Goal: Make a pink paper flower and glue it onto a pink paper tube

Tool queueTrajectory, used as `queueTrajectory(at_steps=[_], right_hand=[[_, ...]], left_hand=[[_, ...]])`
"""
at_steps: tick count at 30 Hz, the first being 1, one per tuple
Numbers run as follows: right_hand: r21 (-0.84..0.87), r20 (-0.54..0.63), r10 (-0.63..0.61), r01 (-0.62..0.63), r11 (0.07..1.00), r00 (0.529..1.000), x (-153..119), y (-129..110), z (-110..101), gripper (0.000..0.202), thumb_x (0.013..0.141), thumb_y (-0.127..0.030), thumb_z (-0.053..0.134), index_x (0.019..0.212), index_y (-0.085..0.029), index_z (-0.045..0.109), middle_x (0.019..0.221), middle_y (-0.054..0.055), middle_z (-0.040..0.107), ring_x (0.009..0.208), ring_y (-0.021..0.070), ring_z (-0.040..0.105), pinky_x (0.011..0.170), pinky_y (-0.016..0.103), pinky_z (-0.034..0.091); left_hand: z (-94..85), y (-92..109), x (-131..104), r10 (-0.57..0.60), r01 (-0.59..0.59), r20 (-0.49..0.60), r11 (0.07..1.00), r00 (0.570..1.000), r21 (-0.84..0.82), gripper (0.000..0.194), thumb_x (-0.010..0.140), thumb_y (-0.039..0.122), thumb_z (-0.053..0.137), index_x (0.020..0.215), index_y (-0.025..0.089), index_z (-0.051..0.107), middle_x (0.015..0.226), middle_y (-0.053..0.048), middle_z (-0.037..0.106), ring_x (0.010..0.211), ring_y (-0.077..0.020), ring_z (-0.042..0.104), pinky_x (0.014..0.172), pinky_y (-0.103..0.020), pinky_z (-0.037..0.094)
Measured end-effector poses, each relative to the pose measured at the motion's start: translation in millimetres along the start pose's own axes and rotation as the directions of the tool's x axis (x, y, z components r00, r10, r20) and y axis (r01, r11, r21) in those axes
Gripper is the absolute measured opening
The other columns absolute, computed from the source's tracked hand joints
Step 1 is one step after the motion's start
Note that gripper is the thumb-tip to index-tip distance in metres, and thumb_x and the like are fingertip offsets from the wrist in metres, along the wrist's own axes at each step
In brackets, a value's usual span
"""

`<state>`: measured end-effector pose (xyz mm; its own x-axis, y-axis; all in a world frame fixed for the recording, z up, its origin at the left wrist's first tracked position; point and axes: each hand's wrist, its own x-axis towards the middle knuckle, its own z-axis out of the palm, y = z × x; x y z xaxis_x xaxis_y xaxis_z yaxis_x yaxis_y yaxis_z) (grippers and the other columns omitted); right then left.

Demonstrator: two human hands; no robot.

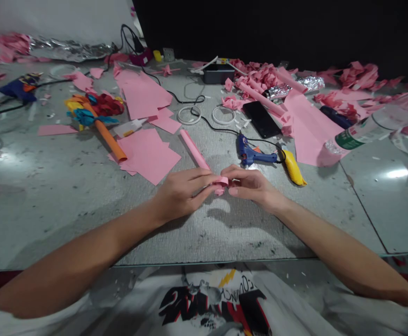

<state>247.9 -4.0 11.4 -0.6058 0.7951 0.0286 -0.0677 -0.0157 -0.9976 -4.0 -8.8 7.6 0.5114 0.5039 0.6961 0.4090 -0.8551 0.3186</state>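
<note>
My left hand (pixel 188 191) pinches a small curled pink paper strip (pixel 222 181) between thumb and fingers, just above the table. From the other side, my right hand (pixel 248 185) has its bent fingers and thumb at the strip's right end; the exact contact there is small and partly hidden. A rolled pink paper tube (pixel 195 150) lies behind my left hand, its near end reaching the fingers. Beyond my right hand rests a blue glue gun (pixel 258 155), with a yellow packet (pixel 293 168) beside it.
Pink paper sheets (pixel 151 156) and an orange tube with coloured paper petals (pixel 110 140) lie left. Behind are two white rings (pixel 189 115), a black phone (pixel 261 119) and a black cord. A clear bottle (pixel 359 133) lies right, near crumpled pink paper (pixel 361 77).
</note>
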Motion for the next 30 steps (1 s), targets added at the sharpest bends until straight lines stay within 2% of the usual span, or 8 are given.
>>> queueTrajectory(at_steps=[8,12,15,18,23,26,30], right_hand=[[-0.023,0.006,-0.014,0.015,1.0,1.0,1,1,0,0.02,0.094,-0.033,0.083,0.113,-0.026,0.083,0.115,0.005,0.066,0.098,0.0192,0.058,0.085,0.034,0.048],[-0.029,0.004,-0.025,0.025,0.999,1.0,1,1,-1,0.02,0.095,-0.033,0.082,0.113,-0.026,0.084,0.115,0.005,0.067,0.098,0.0183,0.059,0.086,0.033,0.048],[-0.054,-0.031,-0.014,0.012,0.998,0.999,3,0,0,0.018,0.096,-0.037,0.081,0.108,-0.024,0.084,0.11,0.005,0.068,0.099,0.0187,0.061,0.088,0.034,0.049],[-0.085,-0.087,-0.007,-0.001,0.996,0.996,4,0,3,0.017,0.096,-0.04,0.082,0.097,-0.023,0.084,0.101,0.004,0.068,0.095,0.0176,0.063,0.087,0.033,0.05],[-0.055,-0.11,0.021,-0.028,0.998,0.994,4,-2,7,0.02,0.091,-0.042,0.087,0.088,-0.022,0.082,0.095,0.003,0.068,0.088,0.0163,0.063,0.08,0.032,0.05],[-0.043,-0.112,-0.001,-0.004,0.999,0.994,3,-2,7,0.018,0.092,-0.041,0.086,0.09,-0.023,0.082,0.096,0.003,0.068,0.088,0.0164,0.063,0.079,0.032,0.05],[-0.056,-0.095,-0.056,0.051,0.997,0.994,2,1,5,0.012,0.093,-0.035,0.086,0.092,-0.024,0.083,0.104,0.004,0.068,0.092,0.0164,0.062,0.082,0.033,0.05]], left_hand=[[-1.9,2,-1,0.096,-0.1,0.042,0.987,0.995,0.128,0.016,0.103,0.021,0.07,0.118,0.014,0.074,0.107,-0.008,0.083,0.093,-0.0197,0.081,0.081,-0.029,0.065],[-1.1,4,-3,0.117,-0.129,0.078,0.979,0.99,0.158,0.024,0.103,0.019,0.07,0.125,0.011,0.071,0.107,-0.01,0.083,0.095,-0.0221,0.081,0.081,-0.032,0.065],[0.0,5,-4,0.137,-0.151,0.097,0.975,0.986,0.16,0.027,0.103,0.019,0.069,0.129,0.012,0.069,0.109,-0.011,0.083,0.097,-0.0217,0.081,0.083,-0.032,0.066],[1.9,4,-5,0.169,-0.18,0.083,0.97,0.982,0.161,0.022,0.103,0.018,0.067,0.125,0.014,0.07,0.109,-0.009,0.082,0.096,-0.0207,0.081,0.081,-0.031,0.066],[7.2,6,-8,0.078,-0.078,-0.001,0.997,0.997,-0.002,0.024,0.101,0.008,0.068,0.122,0.018,0.072,0.109,-0.005,0.083,0.096,-0.0171,0.08,0.081,-0.027,0.064],[9.5,6,-6,0.007,-0.011,-0.058,0.998,0.998,-0.066,0.016,0.099,0.014,0.075,0.114,0.017,0.074,0.105,-0.006,0.082,0.093,-0.0171,0.08,0.083,-0.028,0.063],[11.0,6,-3,-0.039,0.034,-0.063,0.996,0.997,-0.081,0.011,0.097,0.022,0.08,0.105,0.017,0.074,0.099,-0.006,0.082,0.088,-0.0176,0.078,0.079,-0.03,0.062]])
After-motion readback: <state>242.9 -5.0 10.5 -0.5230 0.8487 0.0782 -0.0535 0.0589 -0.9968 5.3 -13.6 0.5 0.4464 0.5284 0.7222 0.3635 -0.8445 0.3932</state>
